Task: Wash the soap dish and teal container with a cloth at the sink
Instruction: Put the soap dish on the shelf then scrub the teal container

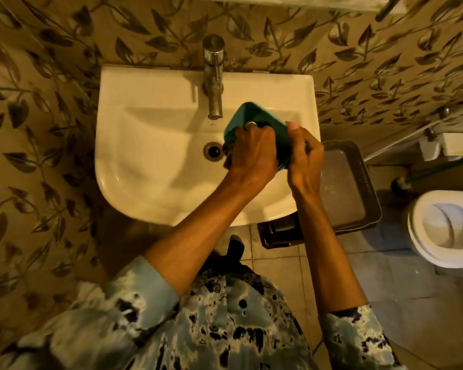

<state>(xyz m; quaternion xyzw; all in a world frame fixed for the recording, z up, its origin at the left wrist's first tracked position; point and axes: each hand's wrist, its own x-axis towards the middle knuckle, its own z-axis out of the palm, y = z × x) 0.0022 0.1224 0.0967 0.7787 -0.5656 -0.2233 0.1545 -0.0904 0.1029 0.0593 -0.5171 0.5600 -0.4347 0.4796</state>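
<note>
The teal container (254, 113) is held tilted over the right side of the white sink (145, 156), just below the tap's spout. My right hand (305, 158) grips its right edge, thumb on the rim. My left hand (251, 153) reaches into the container with curled fingers, holding a dark cloth (228, 154) that shows only as a dark bit beneath the hand. A ring sits on one left finger. No soap dish is in view.
A chrome tap (213, 76) stands at the back of the sink, with the drain (213, 151) in the middle of the basin. On the floor to the right are a dark rectangular bin (358, 188) and a white toilet (447, 228). Leaf-patterned tiles cover the walls.
</note>
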